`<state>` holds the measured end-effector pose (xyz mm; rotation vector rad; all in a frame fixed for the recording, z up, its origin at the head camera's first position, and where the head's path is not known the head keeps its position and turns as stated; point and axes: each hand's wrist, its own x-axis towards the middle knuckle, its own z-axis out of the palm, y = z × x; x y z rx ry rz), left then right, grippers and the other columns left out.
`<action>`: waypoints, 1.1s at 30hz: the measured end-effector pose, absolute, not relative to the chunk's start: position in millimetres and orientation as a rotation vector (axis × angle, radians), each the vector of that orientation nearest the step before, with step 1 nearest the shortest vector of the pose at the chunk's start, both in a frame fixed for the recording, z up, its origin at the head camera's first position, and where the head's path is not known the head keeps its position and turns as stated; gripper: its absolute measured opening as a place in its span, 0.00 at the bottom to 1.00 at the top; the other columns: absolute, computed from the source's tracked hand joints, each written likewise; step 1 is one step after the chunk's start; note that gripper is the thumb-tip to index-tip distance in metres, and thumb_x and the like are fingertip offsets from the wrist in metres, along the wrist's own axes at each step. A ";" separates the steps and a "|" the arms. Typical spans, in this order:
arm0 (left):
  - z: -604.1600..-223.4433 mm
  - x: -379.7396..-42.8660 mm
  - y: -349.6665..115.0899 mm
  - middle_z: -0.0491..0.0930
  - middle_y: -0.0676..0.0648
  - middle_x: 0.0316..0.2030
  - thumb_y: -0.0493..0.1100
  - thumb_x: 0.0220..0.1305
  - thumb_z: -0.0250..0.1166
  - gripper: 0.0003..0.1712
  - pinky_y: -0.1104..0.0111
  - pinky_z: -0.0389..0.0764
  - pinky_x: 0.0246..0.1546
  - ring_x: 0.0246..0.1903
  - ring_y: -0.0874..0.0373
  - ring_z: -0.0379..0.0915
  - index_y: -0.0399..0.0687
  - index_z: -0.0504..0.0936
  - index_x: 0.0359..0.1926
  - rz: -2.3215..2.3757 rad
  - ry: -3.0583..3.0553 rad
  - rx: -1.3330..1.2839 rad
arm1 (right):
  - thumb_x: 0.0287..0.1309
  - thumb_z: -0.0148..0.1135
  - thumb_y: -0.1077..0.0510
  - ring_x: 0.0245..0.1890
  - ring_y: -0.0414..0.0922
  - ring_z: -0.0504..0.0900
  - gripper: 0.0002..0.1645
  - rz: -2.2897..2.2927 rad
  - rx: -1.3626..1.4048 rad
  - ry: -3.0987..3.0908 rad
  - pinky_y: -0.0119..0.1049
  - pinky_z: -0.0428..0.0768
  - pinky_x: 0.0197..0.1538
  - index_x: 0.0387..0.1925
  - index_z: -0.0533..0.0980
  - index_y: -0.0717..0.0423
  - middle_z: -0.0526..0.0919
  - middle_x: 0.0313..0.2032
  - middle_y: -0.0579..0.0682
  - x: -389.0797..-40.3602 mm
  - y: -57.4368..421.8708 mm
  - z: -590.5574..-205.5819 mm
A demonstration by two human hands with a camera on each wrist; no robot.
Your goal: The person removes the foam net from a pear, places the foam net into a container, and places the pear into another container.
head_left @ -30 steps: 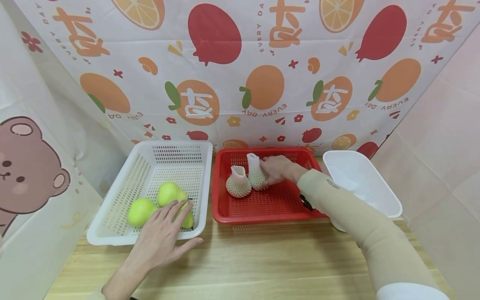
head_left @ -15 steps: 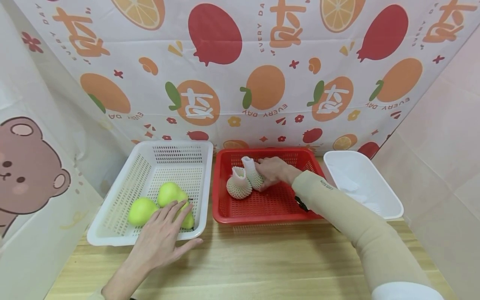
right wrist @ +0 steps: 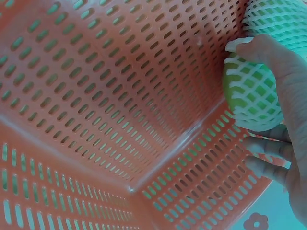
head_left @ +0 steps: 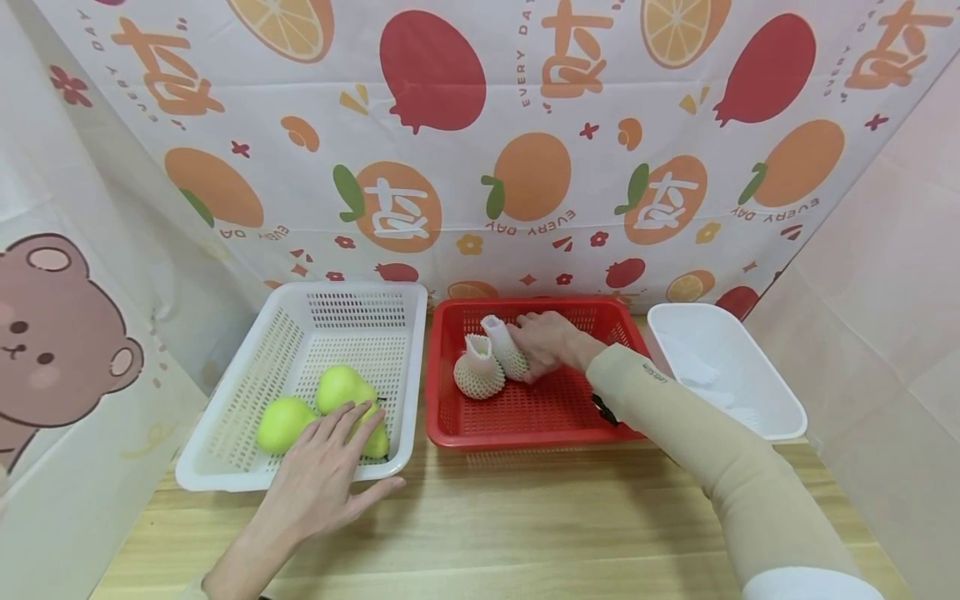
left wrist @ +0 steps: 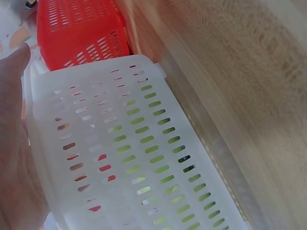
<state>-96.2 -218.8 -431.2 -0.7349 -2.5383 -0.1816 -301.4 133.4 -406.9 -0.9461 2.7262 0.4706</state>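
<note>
In the red basket (head_left: 517, 435), my right hand (head_left: 551, 337) holds a green pear in a white foam net sleeve (head_left: 506, 350). This sleeved pear leans left against another sleeved pear (head_left: 478, 379). The right wrist view shows the thumb on the netting of the held pear (right wrist: 254, 91), with fingers on its other side. My left hand (head_left: 322, 467) reaches over the front rim of the white basket (head_left: 411, 375), fingers extended onto a green pear (head_left: 378, 442), partly covering it. Two more bare pears lie beside it, one behind (head_left: 339, 387) and one left (head_left: 283, 423).
A white tub (head_left: 757, 367) with thin white material (head_left: 693, 362) in it stands at the right, partly behind the right sleeve. All containers sit on a wooden table (head_left: 525, 525). A fruit-printed sheet (head_left: 465, 83) hangs directly behind them.
The right hand has shifted its sleeved pear slightly left, and its top now tilts left toward the other sleeved pear. The left hand has stayed in place.
</note>
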 end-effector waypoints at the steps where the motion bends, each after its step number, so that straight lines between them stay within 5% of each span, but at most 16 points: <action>1: -431.1 -96.1 -219.0 0.81 0.38 0.64 0.84 0.63 0.52 0.54 0.43 0.83 0.56 0.62 0.38 0.78 0.44 0.80 0.66 -0.181 -2.540 -0.734 | 0.53 0.70 0.27 0.67 0.56 0.78 0.58 0.494 -0.960 2.735 0.50 0.82 0.69 0.76 0.63 0.53 0.77 0.68 0.58 -301.4 134.2 -406.7; 12: -430.0 -95.7 -218.5 0.81 0.38 0.64 0.85 0.64 0.50 0.55 0.43 0.83 0.56 0.62 0.38 0.78 0.44 0.80 0.66 -0.183 -2.532 -0.737 | 0.50 0.72 0.27 0.59 0.54 0.82 0.53 0.626 -1.072 2.802 0.49 0.87 0.59 0.68 0.68 0.51 0.81 0.59 0.55 -297.0 153.3 -392.6; 33: -428.1 -95.1 -214.8 0.81 0.38 0.64 0.85 0.65 0.47 0.55 0.43 0.83 0.57 0.62 0.37 0.78 0.43 0.81 0.64 -0.185 -2.519 -0.757 | 0.44 0.77 0.30 0.54 0.53 0.82 0.47 0.645 -1.297 2.889 0.49 0.86 0.58 0.61 0.70 0.48 0.82 0.53 0.53 -265.4 165.8 -357.8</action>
